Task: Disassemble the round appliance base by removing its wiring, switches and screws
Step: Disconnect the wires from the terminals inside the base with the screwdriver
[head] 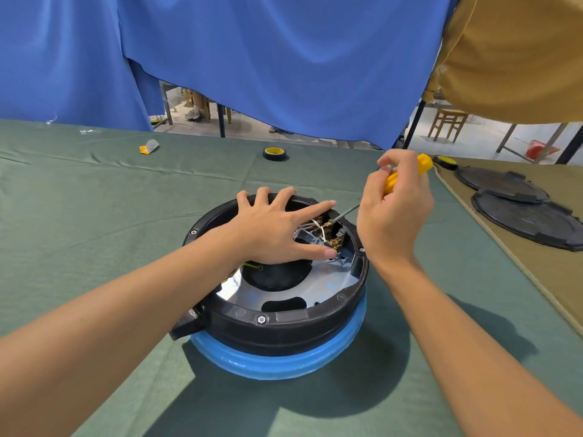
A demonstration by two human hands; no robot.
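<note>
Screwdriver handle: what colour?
Yellow. The screwdriver handle is gripped by the right hand; the head view, the only one, shows it clearly.

- We see two arms, the left forearm (126, 310) and the right forearm (457, 335), bare right to the frame's edge.
- We see the left hand (271, 228) and the right hand (394, 216) bare too.
- We make out a short, plain nail on the left thumb (329, 253).

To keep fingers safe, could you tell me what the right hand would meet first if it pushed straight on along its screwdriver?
Probably the brass switch terminals inside the base, where the screwdriver tip seems to sit; the left hand lies just beyond.
</note>
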